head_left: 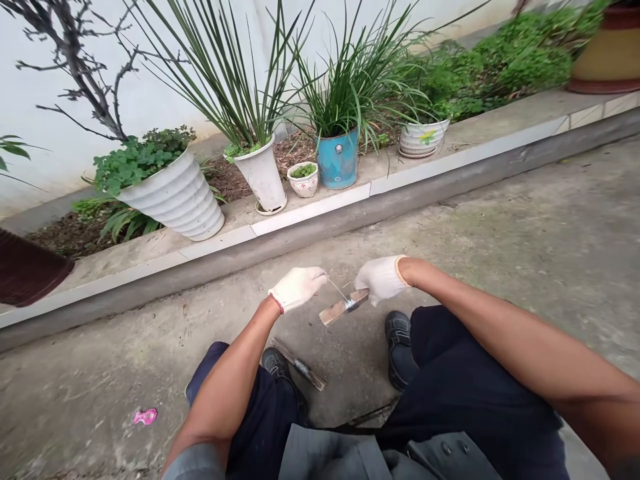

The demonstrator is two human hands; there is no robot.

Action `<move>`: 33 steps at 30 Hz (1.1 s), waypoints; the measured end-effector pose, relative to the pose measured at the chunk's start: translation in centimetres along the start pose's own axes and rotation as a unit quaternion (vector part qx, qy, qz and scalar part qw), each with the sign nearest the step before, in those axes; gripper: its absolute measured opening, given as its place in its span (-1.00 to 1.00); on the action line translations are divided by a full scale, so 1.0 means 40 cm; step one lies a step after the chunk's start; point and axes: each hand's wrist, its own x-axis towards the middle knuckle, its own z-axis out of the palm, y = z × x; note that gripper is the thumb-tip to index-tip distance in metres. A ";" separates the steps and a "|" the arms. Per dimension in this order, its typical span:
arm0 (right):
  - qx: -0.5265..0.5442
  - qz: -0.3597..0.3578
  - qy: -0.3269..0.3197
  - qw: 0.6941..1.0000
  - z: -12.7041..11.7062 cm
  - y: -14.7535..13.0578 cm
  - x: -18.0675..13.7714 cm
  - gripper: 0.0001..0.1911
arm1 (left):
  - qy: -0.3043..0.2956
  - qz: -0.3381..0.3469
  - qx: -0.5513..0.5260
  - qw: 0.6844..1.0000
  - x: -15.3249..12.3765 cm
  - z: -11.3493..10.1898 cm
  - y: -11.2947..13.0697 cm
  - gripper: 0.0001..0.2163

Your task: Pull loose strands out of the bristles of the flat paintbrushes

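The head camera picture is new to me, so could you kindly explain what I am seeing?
There is no machine here: a camera worn on a person's head looks forward and down at two gloved hands. The right hand holds a short wooden piece with a grey wrapping. The left hand pinches a thin strand leading towards it. On the ground lie a similar wrapped piece, beside the left shoe, and a small pink object.
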 end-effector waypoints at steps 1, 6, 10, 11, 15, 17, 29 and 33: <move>0.027 -0.026 -0.003 0.999 0.002 0.005 -0.004 -0.78 | -0.004 0.000 -0.001 1.000 0.000 -0.001 -0.002 -0.67; 0.164 -0.056 -0.007 0.985 -0.017 0.018 -0.040 -0.75 | -0.027 0.004 -0.045 0.999 0.004 0.011 -0.007 -0.69; 0.223 0.005 0.138 0.965 -0.046 0.012 -0.040 -0.72 | -0.033 -0.010 -0.095 0.995 0.005 0.032 0.004 -0.66; 0.205 0.037 0.189 0.960 -0.051 0.014 -0.032 -0.70 | -0.034 -0.010 -0.106 0.994 0.005 0.037 0.008 -0.64; 0.100 0.190 0.298 0.930 -0.060 0.029 0.008 -0.66 | -0.043 -0.013 -0.126 0.991 0.006 0.055 0.019 -0.63; 0.067 0.245 0.305 0.918 -0.060 0.029 0.018 -0.68 | -0.061 -0.023 -0.122 0.990 0.005 0.059 0.020 -0.67; 0.149 -0.025 -0.044 0.988 -0.015 -0.001 -0.031 -0.78 | -0.032 0.007 -0.041 0.999 0.001 0.010 -0.005 -0.71; 0.243 -0.018 0.114 0.963 -0.048 -0.015 -0.045 -0.72 | -0.045 0.012 -0.120 0.992 0.003 0.034 0.008 -0.66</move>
